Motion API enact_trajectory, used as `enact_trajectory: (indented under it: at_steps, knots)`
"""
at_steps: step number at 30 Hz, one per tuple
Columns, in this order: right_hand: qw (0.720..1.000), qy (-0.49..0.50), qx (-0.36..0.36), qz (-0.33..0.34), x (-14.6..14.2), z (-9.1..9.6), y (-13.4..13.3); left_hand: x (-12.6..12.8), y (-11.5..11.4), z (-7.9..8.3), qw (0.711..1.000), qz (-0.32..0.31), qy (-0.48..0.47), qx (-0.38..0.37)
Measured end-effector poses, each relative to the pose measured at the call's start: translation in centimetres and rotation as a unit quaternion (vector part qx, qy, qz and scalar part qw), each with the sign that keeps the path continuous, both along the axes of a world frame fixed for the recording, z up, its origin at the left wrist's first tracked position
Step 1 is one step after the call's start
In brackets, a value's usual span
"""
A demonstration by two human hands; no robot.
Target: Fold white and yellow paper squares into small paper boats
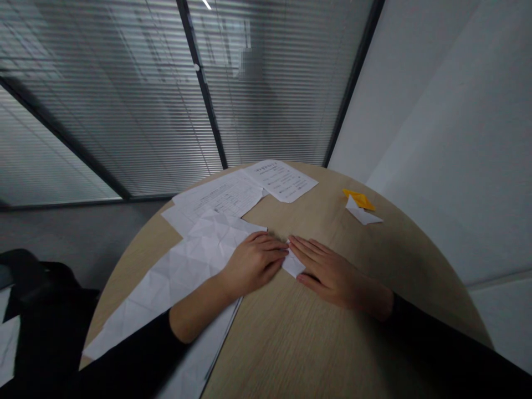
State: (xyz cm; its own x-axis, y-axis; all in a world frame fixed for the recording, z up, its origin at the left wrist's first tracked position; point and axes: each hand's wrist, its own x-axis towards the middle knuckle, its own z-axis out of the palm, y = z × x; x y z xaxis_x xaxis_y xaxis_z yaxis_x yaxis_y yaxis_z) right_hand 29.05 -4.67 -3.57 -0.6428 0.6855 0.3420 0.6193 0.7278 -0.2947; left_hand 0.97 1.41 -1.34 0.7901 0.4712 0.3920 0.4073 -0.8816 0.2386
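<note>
A small folded piece of white paper [293,264] lies on the wooden round table [291,343], partly covered by both of my hands. My left hand [253,265] lies flat with its fingertips against the paper's left side. My right hand [328,271] comes in from the right, its fingers resting over the paper's upper edge. Under my left forearm lies a large, creased white sheet [187,271], with a faceted fold pattern. Its lower part runs past the table's edge.
Printed white sheets [280,180] overlap at the table's far side. A folded yellow paper [359,199] and a white folded paper [362,214] lie at the far right. A black chair [37,288] stands at the left. Glass panels with blinds [124,111] stand behind.
</note>
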Motion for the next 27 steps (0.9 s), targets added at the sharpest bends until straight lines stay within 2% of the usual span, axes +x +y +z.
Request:
enact_trajectory:
  at_steps: [8,13,20,27]
  knots:
    - [0.999,-0.034,-0.002,-0.016,1.1,0.5,0.2,0.0,-0.3,0.4,1.0,0.002,-0.006,-0.005]
    - [1.0,-0.014,0.011,-0.005,1.4,1.0,0.7,0.0,-0.5,0.8,1.0,-0.002,-0.01,-0.023]
    - [1.0,-0.003,0.011,0.016,2.0,1.1,1.3,-0.1,-0.3,0.9,0.999,-0.044,-0.019,-0.019]
    - [1.0,0.003,0.008,0.019,2.8,1.4,1.7,-0.2,-0.3,1.3,0.999,-0.035,0.007,-0.012]
